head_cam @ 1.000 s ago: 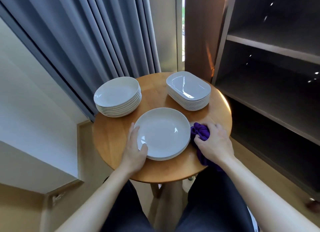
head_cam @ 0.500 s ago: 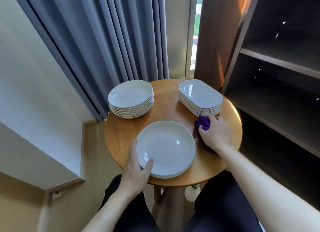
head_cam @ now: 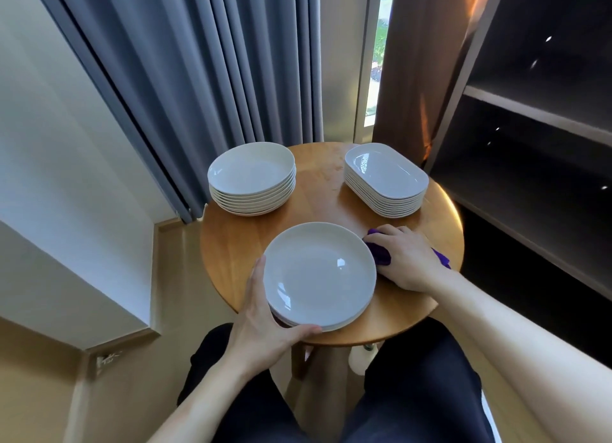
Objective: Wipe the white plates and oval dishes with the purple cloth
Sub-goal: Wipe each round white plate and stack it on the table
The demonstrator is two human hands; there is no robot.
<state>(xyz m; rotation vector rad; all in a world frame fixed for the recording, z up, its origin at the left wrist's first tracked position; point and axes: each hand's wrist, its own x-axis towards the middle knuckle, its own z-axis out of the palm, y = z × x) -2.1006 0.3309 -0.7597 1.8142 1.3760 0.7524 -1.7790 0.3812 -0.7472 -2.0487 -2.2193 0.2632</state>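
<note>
A short stack of white round plates (head_cam: 319,273) sits at the near edge of the round wooden table (head_cam: 318,207). My left hand (head_cam: 265,320) holds the stack's near-left rim, thumb curled under its front edge. My right hand (head_cam: 409,260) grips the purple cloth (head_cam: 379,252) on the table just right of these plates; most of the cloth is hidden under the hand. A taller stack of white round plates (head_cam: 252,177) stands at the far left. A stack of white oval dishes (head_cam: 385,179) stands at the far right.
Grey curtains (head_cam: 215,71) hang behind the table. A dark shelving unit (head_cam: 536,118) stands close on the right. A white wall ledge (head_cam: 66,244) is at the left. My legs in dark trousers are under the table's near edge.
The camera tilted up, so the table sits lower in view. My right hand with the cloth moved back from the oval dishes to beside the near plates. My left thumb slid round to the front rim.
</note>
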